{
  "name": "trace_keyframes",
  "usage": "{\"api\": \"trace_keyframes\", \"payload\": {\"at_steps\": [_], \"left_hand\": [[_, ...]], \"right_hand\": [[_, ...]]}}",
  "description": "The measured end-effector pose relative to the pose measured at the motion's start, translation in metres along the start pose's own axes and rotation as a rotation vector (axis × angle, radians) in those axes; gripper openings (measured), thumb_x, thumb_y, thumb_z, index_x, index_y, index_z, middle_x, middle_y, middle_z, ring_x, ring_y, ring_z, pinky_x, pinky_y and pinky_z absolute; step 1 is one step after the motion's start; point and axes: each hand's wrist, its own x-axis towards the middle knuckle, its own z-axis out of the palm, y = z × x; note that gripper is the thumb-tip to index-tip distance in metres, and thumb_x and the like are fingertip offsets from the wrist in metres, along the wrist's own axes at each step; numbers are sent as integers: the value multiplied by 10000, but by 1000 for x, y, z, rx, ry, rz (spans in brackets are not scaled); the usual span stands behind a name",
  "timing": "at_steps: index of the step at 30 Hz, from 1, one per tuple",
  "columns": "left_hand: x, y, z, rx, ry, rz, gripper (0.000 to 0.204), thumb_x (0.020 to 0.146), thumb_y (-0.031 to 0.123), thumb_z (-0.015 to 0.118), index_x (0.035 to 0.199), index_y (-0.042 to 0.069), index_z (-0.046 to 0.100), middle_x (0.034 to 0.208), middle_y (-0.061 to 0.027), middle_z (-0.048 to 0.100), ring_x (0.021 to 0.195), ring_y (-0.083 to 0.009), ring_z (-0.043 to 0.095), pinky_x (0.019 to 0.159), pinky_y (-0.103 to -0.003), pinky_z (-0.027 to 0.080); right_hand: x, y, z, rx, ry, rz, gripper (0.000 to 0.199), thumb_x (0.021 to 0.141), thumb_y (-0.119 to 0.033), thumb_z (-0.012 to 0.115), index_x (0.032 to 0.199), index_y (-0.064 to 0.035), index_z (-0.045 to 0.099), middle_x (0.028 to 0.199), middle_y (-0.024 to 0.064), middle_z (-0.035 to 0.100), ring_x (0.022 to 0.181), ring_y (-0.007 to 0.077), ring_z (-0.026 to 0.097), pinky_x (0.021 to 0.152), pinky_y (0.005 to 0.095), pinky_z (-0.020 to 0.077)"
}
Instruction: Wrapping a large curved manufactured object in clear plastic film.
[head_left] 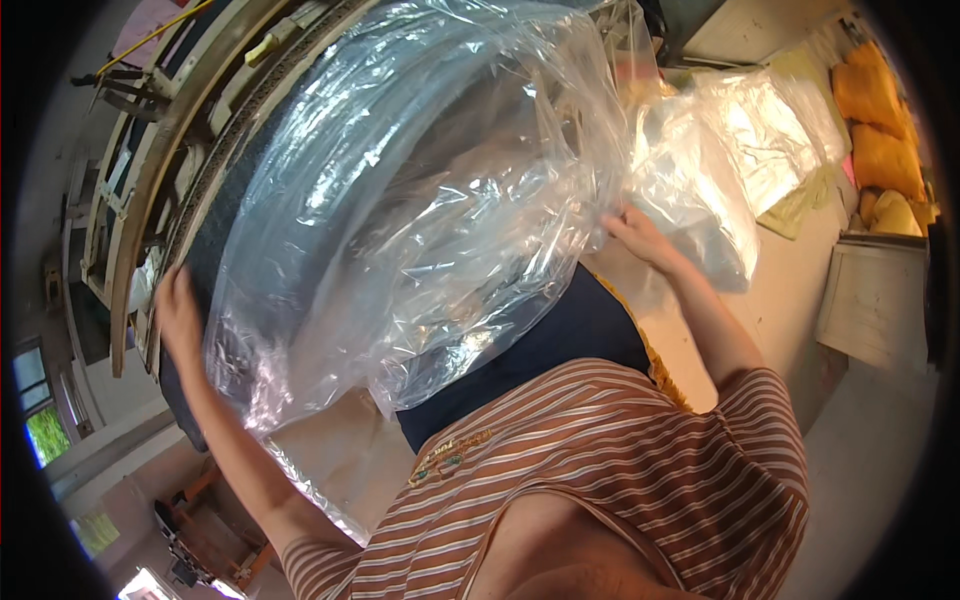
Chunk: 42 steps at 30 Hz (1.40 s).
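Film, a big clear glossy plastic sheet [440, 240], fills the head view from the centre out toward 11 and 12 o'clock, lying in loose, crinkled folds over a dark flat surface [222, 190] whose bare strip shows at 10 o'clock. The person's right hand [640, 235], between 2 and 3 o'clock, has its fingers and thumb drawn narrow at the film's right-hand edge and appears to pinch it. The left hand [178, 315], at 9 o'clock, is at the outer edge of the dark surface, fingers bent, just beside the film; blur hides whether it grips anything, so I cannot tell. As for progress, the sheet seems opened out across much of the surface, while its folds and bunched near edge, toward 7 o'clock, suggest that smoothing and settling remain. Near the person's waist, just below centre, the sheet meets a dark navy cloth with a yellow fringe [530, 345]. Out at 2 o'clock sits a shiny heap of clear plastic [750, 125]; whether it joins the sheet is unclear. Beyond it are bulging orange sacks [880, 130], and a long wooden frame [180, 130] curves along 10 o'clock.
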Motion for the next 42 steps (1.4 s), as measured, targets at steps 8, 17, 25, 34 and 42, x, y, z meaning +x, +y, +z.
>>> {"api": "trace_keyframes", "payload": {"at_steps": [8,17,25,34,42], "left_hand": [[36,156,120,-110,240,505,127,833,124,593,867,31,515,915,-104,603,842,-278,556,750,-351,431],[-9,170,92,-283,25,75,148,838,161,610,865,23,564,668,-52,528,625,-109,501,589,-243,410],[-143,-9,-32,-332,-8,-327,120,831,117,623,779,12,596,695,47,532,676,-40,458,619,-184,368],[-123,-45,-33,-126,94,-308,180,858,173,613,786,13,573,681,52,478,632,-39,372,569,-181,323],[-110,-53,-14,-30,315,-178,198,871,207,595,835,13,583,741,-7,555,678,-84,473,643,-218,408]], "right_hand": [[36,-27,-170,413,948,-238,322,934,-377,425,809,-98,526,678,-17,414,581,100,381,549,255,358],[115,-294,-283,-1321,1255,-621,232,801,-183,537,948,-3,540,965,190,531,840,333,524,735,410,423],[135,-194,-67,-1142,462,-1031,405,853,-284,502,1214,-102,513,1261,114,492,1168,328,442,986,414,333],[120,-252,-50,-937,654,-1125,226,768,-264,632,904,-85,608,1004,94,604,887,284,569,753,383,453],[118,-296,-35,-963,266,-932,419,673,-312,722,982,-65,582,988,89,487,1025,275,430,819,387,368]]}}
